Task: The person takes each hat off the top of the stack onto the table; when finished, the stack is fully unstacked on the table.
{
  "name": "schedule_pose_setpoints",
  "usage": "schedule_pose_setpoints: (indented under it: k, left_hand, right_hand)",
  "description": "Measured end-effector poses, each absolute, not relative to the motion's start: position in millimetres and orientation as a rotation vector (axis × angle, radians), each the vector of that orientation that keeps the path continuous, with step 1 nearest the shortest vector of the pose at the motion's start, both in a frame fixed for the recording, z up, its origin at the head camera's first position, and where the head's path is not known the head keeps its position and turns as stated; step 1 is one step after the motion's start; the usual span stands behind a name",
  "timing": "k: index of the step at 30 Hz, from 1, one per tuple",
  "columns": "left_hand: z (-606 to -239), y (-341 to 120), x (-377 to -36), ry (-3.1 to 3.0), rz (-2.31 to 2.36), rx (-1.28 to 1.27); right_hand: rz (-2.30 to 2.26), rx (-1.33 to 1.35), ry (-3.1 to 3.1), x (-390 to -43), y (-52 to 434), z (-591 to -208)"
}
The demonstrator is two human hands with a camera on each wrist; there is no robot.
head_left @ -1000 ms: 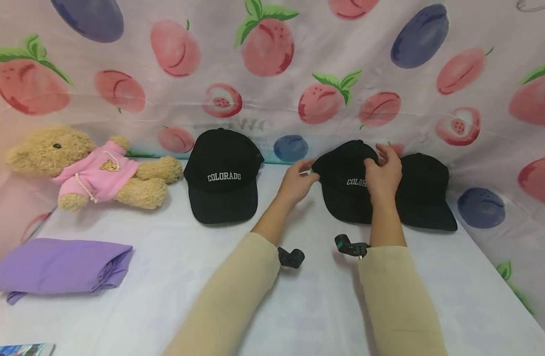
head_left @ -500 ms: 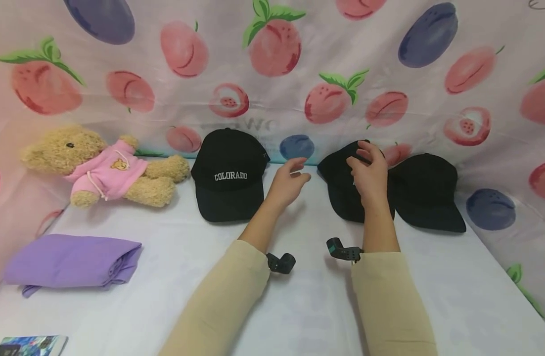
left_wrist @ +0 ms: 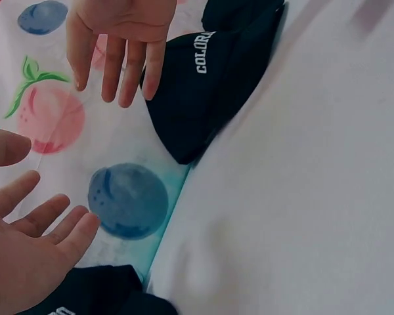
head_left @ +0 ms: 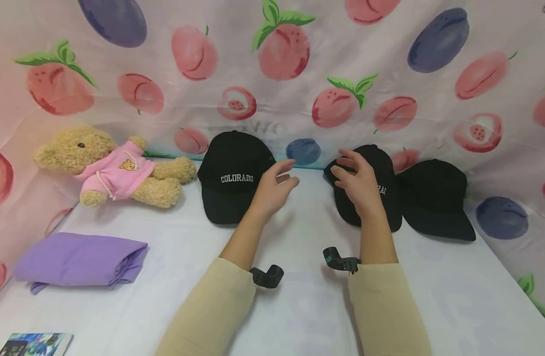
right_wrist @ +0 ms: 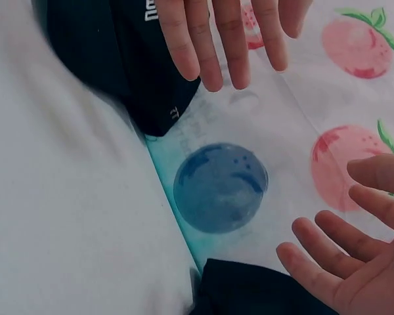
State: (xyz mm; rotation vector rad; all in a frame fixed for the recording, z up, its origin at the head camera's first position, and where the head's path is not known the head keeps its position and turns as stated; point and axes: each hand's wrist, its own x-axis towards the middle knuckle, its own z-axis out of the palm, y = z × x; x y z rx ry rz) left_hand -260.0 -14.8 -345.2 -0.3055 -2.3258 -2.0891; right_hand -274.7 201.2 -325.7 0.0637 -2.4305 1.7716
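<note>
Three black caps sit in a row along the back of the white table (head_left: 299, 306), against a fruit-printed cloth backdrop (head_left: 299, 99). Both hands hover in the gap between the left cap (head_left: 234, 175) and the middle cap (head_left: 370, 193), gripping nothing. The left hand (head_left: 272, 190) has its fingers loosely spread and slightly bent, palm turned toward the right, close beside the left cap's crown but apart from it. The right hand (head_left: 357, 185) hangs in front of the middle cap, fingers relaxed and parted, not touching it as far as the wrist views show. The middle cap lies tilted, its white lettering partly hidden, and its right edge overlaps the right cap (head_left: 434, 198). To the far left a teddy bear (head_left: 116, 170) in a pink hoodie lies on its back, with a folded purple cloth (head_left: 81, 259) nearer the front edge.
</note>
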Motion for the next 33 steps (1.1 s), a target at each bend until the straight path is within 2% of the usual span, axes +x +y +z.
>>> schedule_pose_setpoints:
  k: [33]
  left_hand:
    - [-343.8,-66.9,-247.4,-2.17,-2.044,-0.153]
  right_hand:
    - [1.928,0.243,-2.427,-277.1,118.8,-332.2]
